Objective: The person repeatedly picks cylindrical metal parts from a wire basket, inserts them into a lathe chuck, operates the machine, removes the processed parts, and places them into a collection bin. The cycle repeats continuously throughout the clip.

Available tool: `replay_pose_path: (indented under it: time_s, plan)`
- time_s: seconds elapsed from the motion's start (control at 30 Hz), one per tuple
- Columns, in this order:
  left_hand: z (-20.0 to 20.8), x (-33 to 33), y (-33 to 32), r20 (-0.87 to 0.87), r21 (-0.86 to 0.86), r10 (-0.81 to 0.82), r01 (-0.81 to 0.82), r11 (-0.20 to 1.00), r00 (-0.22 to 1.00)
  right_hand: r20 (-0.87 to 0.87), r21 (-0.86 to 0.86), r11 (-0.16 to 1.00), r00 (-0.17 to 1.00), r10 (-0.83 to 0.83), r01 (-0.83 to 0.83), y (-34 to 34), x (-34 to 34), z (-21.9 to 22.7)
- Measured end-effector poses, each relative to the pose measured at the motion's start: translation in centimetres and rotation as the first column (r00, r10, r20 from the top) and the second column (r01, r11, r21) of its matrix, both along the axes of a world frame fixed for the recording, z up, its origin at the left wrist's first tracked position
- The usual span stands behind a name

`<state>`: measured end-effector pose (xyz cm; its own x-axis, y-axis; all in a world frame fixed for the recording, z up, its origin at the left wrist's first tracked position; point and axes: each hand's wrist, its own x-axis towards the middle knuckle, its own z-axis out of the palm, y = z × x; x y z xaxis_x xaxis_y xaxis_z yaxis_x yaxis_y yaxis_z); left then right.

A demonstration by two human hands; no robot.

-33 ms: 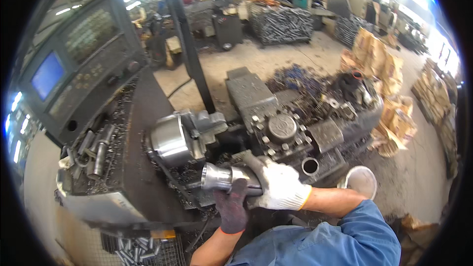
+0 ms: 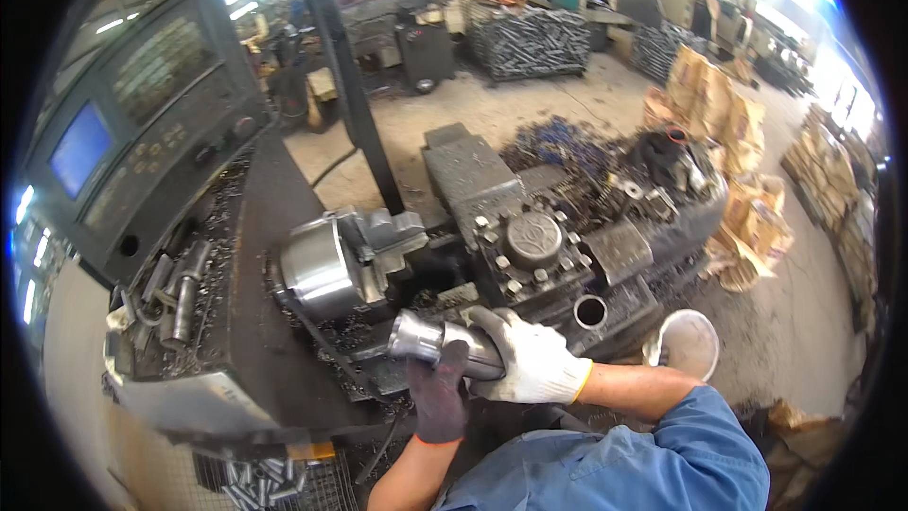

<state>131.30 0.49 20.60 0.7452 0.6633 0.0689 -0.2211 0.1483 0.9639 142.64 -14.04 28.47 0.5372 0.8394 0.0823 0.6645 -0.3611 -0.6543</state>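
Observation:
My left hand (image 2: 439, 399), in a dark glove, closes its fingers round the underside of a shiny steel tube (image 2: 414, 335) with a flared end. My right hand (image 2: 541, 360), in a white knit glove, grips the same tube farther back, covering part of its upper side. The tube is held in front of my body, flared end to the left, sloping down to the right. Just beyond it is the steel lathe chuck (image 2: 322, 270) with its jaws (image 2: 388, 238), apart from the tube. The tool turret (image 2: 534, 239), ringed with bolts, stands beyond my right hand.
Metal chips cover the machine bed. Several steel pieces (image 2: 184, 308) lie on the ledge at left. A wire basket (image 2: 322, 483) of short tubes is at lower left. A white bucket (image 2: 689, 345) stands at right, near brown sacks (image 2: 752, 213). A dark post (image 2: 355, 104) rises behind the chuck.
The tube tilts a little more, its right end lower, while both hands keep hold of it. The whole view has shifted slightly.

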Motion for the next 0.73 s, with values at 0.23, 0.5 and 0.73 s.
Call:
replay_pose_path:
  time_s: [0.23,0.5,0.73]
  plan:
    - [-6.3,0.0,-2.5,-0.07,-0.604,-0.202,0.119,0.788,0.977,-0.442,-0.195,0.97,0.896,0.043,-0.143,-4.0,0.2,-15.0]
    - [-10.4,-4.2,1.1,0.061,-0.872,-0.146,0.124,0.474,0.987,-0.366,-0.477,0.879,0.913,-0.178,-0.02,-27.9,4.2,-14.4]
    - [-8.6,-4.5,0.6,0.265,-0.849,-0.174,0.315,0.424,0.948,0.19,-0.862,0.21,0.678,-0.71,0.461,-44.9,9.3,-23.8]
